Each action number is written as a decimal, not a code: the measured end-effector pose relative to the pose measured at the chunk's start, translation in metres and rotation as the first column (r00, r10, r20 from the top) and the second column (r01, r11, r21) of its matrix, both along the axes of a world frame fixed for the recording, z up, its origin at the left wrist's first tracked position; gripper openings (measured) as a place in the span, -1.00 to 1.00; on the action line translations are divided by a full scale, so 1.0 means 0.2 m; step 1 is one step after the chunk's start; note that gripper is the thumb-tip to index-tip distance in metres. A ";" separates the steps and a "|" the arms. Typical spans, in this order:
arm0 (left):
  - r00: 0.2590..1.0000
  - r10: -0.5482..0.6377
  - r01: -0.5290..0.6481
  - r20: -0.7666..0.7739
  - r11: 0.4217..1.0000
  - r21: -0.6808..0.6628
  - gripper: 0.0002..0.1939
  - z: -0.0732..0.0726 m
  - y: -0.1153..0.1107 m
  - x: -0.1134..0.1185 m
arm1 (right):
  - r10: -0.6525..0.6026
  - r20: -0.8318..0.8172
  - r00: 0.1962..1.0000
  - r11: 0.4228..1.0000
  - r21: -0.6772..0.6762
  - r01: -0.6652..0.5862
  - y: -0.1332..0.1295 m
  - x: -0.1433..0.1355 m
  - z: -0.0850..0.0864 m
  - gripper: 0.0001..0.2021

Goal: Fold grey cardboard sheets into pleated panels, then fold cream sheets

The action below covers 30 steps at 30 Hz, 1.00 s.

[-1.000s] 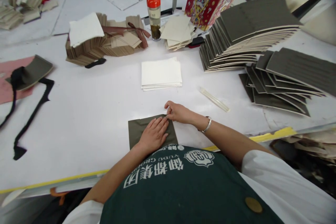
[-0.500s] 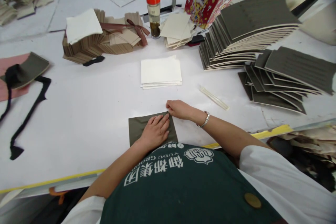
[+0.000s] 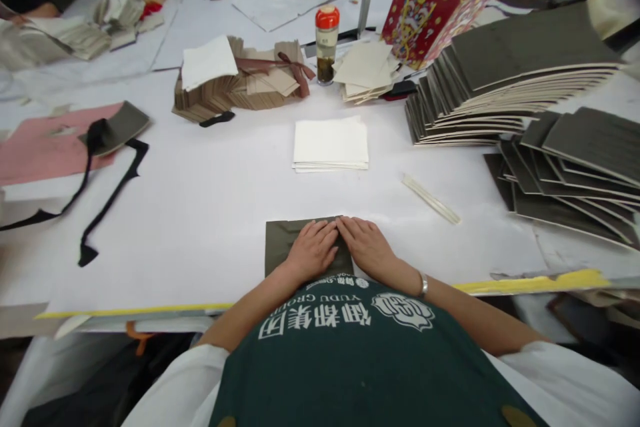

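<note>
A dark grey-green sheet (image 3: pixel 278 243) lies on the white table close to my apron, its lower part hidden. My left hand (image 3: pixel 313 250) rests flat on its upper right area, fingers stretched out. Beside it my right hand (image 3: pixel 367 245) lies flat over the sheet's right edge, fingers extended, the fingertips of both hands nearly meeting at the top right corner. A stack of white paper (image 3: pixel 331 143) sits just beyond the sheet. To the right is a thin pale strip-like tool (image 3: pixel 431 199), whose kind I cannot make out.
Dark boards stand in a fanned pile (image 3: pixel 525 57), with a lower pile (image 3: pixel 585 173) nearer. Beige card bundles (image 3: pixel 215 90), a red-lidded bottle (image 3: pixel 327 47) and a red box (image 3: pixel 425 7) are at the back. Black straps (image 3: pixel 113 203) lie left. Another person's arm (image 3: pixel 43 11) shows far left.
My right hand has gone from a closed pinch at the sheet's top right corner to lying flat along its right edge. My left hand stays on the sheet. The view has shifted.
</note>
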State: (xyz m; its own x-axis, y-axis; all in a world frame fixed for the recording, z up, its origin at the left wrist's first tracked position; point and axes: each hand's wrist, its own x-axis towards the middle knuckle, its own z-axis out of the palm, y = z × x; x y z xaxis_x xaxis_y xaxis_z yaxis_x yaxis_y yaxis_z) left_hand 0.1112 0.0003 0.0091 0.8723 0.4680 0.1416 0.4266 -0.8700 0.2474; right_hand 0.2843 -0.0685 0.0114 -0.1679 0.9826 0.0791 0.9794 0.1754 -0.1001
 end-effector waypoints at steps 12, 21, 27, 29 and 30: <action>0.962 0.257 -0.255 -0.089 0.966 0.034 -0.40 -0.05 -0.01 -0.28 | 0.273 -0.211 0.939 0.956 0.166 -0.241 0.11 -0.23 -0.12 -0.58; 0.901 0.389 -0.386 -0.194 0.921 0.051 -0.28 -0.01 0.03 -0.31 | 0.224 -0.192 0.956 0.974 0.080 -0.212 0.14 -0.23 -0.08 -0.57; 0.932 0.338 -0.328 -0.133 0.940 0.095 -0.48 0.03 0.06 -0.23 | 0.125 -0.179 0.976 0.992 0.009 -0.126 0.23 -0.28 0.00 -0.71; 0.953 0.293 -0.288 -0.076 0.955 0.073 -0.57 0.02 0.08 -0.23 | 0.123 -0.204 0.971 0.992 0.005 -0.125 0.23 -0.27 0.00 -0.73; 0.960 0.277 -0.274 -0.044 0.960 0.064 -0.59 0.00 0.09 -0.23 | 0.114 -0.232 0.966 0.993 0.002 -0.117 0.23 -0.26 0.00 -0.74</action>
State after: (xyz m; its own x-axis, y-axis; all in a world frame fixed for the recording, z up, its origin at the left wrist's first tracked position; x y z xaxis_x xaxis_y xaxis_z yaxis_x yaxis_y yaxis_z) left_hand 0.0651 0.0179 0.0096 0.7176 0.6836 0.1330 0.6625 -0.7290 0.1722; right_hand 0.2332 -0.0216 0.0106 -0.2589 0.9586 0.1183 0.9025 0.2838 -0.3240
